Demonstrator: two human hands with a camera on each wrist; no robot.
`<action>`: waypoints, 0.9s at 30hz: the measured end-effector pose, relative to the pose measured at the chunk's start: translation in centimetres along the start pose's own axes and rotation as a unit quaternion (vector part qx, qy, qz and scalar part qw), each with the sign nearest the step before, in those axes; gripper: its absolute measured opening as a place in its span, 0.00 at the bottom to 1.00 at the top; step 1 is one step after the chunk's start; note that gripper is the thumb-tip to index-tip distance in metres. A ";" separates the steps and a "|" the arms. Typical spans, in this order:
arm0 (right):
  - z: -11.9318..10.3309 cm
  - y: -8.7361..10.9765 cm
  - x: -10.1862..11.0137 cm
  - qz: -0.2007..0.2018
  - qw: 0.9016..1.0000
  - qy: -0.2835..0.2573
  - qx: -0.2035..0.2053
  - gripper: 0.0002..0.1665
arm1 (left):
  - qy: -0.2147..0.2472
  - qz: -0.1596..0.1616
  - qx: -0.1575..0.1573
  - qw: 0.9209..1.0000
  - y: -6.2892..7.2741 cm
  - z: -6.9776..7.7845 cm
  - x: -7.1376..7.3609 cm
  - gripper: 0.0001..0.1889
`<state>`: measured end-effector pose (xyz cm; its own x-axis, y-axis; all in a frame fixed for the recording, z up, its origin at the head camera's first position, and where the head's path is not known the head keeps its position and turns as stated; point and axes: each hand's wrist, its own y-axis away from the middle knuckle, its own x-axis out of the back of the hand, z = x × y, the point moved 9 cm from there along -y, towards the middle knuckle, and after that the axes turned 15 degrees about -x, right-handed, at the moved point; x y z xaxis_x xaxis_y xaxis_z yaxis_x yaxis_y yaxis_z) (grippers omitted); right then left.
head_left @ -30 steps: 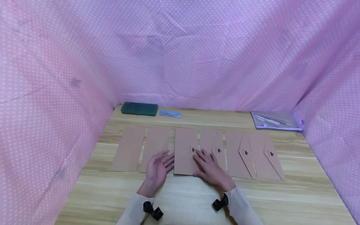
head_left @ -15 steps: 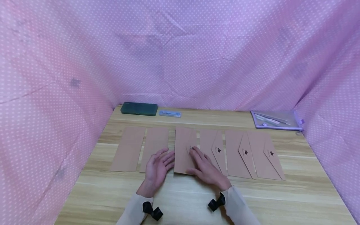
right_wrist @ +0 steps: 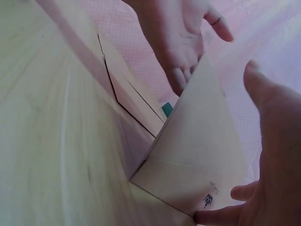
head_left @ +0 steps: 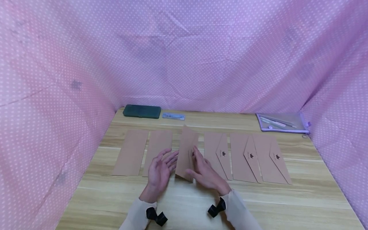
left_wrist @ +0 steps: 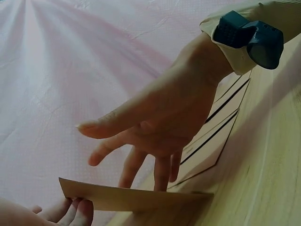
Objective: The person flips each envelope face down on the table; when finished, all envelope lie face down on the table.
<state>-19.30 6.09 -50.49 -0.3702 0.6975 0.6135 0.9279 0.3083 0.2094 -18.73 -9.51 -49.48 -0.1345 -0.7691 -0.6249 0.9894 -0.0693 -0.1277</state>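
Observation:
In the head view a brown kraft-paper envelope (head_left: pixel 183 156) stands tilted up between the two hands. Palm turned up and fingers extended, the left hand (head_left: pixel 159 171) is at its left side; in the left wrist view its fingertips (left_wrist: pixel 82 212) touch the paper. The right hand (head_left: pixel 206 172) lies along the opposite side, thumb spread away, with a fingertip at the lower corner in the right wrist view. A black crown mark (right_wrist: pixel 207 201) shows on the paper there. Right of this hand lies another envelope (head_left: pixel 212 150) with a pointed flap.
Two plain envelopes (head_left: pixel 130 153) lie to the left on the wooden table (head_left: pixel 184 204); more flapped envelopes (head_left: pixel 244 156) lie to the right. Along the back are a dark green case (head_left: pixel 142 111), a small blue packet (head_left: pixel 173 116) and a purple-edged pouch (head_left: pixel 283 123) of pens.
The middle envelope has gone from flat on the table to tilted up. The right hand has moved left against it, while the left hand has stayed nearly still.

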 end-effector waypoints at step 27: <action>-0.8 0.2 -0.6 -0.010 0.996 -0.086 0.020 0.51 | -0.024 -0.090 -0.001 0.996 0.2 -2.2 -2.8 0.20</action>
<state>-18.91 5.27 -50.21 -0.3937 0.7904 0.4694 0.9191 0.3464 0.1876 -18.26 -6.00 -49.43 -0.3073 -0.7742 -0.5534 0.9492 -0.2077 -0.2365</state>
